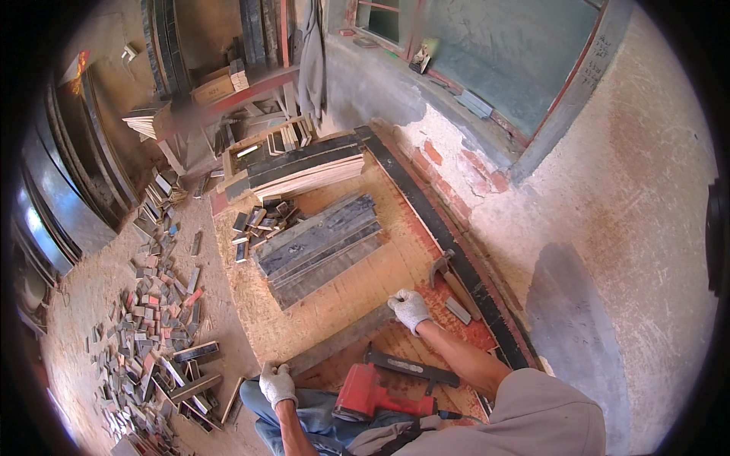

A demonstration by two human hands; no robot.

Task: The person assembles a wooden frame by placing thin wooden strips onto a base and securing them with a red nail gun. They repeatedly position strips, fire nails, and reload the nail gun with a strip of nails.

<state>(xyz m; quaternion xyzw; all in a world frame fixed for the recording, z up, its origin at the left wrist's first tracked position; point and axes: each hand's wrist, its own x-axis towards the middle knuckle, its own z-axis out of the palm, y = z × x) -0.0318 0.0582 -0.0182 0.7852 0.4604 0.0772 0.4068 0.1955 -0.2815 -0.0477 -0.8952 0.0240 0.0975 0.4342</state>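
Note:
A long dark wooden board (346, 341) lies at a slant on the worktable in front of me. My left hand (278, 383), in a pale work glove, closes on its near left end. At the far right end my right hand (410, 310), gloved too, has its fingers curled around the edge. Just below the board rests a red and black nail gun (363, 393) close to my lap. A hammer (455, 285) with a wooden handle lies right of my right hand, with a small grey block (458, 311) beside it.
Beyond the board, dark planks (319, 243) lie flat on the worktable (407, 262), with short offcuts (262, 220) and a plank stack (308, 175) behind. A dark strip (418, 201) edges the wall side. Scrap blocks (163, 315) cover the floor at left.

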